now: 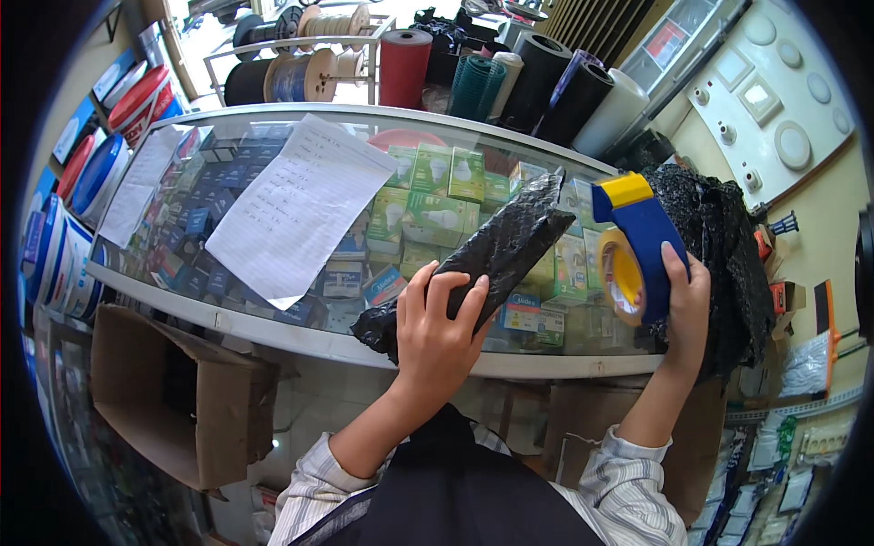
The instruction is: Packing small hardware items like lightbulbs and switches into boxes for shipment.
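Note:
A long parcel wrapped in black plastic [510, 238] lies slantwise on the glass counter [346, 135]. Pressing on its lower part is my left hand [439, 318], its fingers bent over the wrap; what is inside is hidden. To the right, my right hand [687, 296] grips a blue tape dispenser [645, 218] with a yellow top, raised above the counter. A roll of tape [626, 278] with a yellow core sits in the dispenser. Behind that hand, a heap of black plastic [728, 246] covers the counter's right end.
Handwritten paper sheets [300, 205] lie on the glass left of the parcel. Green bulb boxes [442, 214] show beneath the glass. Beyond the counter stand cable spools [305, 77] and upright rolls [405, 68]. An open cardboard box [223, 409] is below, at the left.

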{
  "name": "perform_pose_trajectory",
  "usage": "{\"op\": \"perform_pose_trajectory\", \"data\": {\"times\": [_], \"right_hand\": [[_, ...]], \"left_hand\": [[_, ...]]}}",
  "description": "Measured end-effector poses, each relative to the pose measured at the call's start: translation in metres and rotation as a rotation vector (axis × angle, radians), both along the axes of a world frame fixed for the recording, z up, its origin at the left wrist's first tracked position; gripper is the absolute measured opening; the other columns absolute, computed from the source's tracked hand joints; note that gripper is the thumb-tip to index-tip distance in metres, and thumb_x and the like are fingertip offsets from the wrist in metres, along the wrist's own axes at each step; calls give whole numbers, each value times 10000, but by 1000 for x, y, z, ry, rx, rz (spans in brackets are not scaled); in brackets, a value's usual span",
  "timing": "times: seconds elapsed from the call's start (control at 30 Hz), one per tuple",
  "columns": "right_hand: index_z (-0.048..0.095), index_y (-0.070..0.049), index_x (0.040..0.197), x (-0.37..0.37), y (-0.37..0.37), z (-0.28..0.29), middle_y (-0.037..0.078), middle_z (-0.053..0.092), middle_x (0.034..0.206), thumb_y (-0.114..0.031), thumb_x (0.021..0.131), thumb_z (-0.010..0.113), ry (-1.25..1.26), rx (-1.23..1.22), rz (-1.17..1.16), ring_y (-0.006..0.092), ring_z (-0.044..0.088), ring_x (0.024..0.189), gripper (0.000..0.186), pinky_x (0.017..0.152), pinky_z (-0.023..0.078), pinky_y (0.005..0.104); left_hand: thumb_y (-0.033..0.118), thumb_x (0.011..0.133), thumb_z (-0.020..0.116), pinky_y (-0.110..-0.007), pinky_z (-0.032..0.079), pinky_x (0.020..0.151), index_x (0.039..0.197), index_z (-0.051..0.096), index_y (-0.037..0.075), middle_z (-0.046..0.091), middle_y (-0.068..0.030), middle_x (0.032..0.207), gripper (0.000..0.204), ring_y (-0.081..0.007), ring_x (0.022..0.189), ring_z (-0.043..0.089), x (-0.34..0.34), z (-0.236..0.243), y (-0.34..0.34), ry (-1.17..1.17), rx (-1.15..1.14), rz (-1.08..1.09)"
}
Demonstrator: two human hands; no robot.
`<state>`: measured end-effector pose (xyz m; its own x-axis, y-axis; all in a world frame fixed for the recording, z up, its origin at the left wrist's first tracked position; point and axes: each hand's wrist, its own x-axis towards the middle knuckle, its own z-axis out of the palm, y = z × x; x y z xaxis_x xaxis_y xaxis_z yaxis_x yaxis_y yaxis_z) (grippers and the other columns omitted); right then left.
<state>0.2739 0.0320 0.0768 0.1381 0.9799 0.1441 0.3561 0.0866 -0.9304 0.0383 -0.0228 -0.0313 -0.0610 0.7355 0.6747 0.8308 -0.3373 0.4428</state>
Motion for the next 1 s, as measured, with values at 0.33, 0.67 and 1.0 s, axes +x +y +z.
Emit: {"op": "perform_pose_trajectory", "data": {"times": [0.33, 0.67, 1.0], "right_hand": [[641, 67, 888, -59, 10, 21, 66, 640, 741, -381, 844, 627, -156, -431, 514, 70, 585, 633, 450, 574, 472, 181], [627, 67, 962, -46, 22, 11, 70, 646, 841, -383, 838, 624, -157, -609, 621, 80, 590, 715, 467, 659, 476, 206], [597, 55, 1019, -27, 1, -28, 35, 624, 871, -327, 874, 613, 26, -566, 645, 65, 567, 760, 409, 699, 465, 202]], "left_hand": [[86, 640, 758, -474, 415, 850, 996, 525, 26, 516, -100, 924, 430, -371, 1033, 504, 0, -5, 0, -117, 39, -48], [120, 646, 787, -435, 401, 865, 1301, 321, -16, 411, -208, 1189, 816, -358, 1019, 482, -5, 6, 1, -298, -51, -33], [222, 652, 731, -345, 412, 805, 1385, 381, 185, 453, -146, 1107, 814, -273, 952, 488, -12, 15, 4, 102, -182, -14]]}}
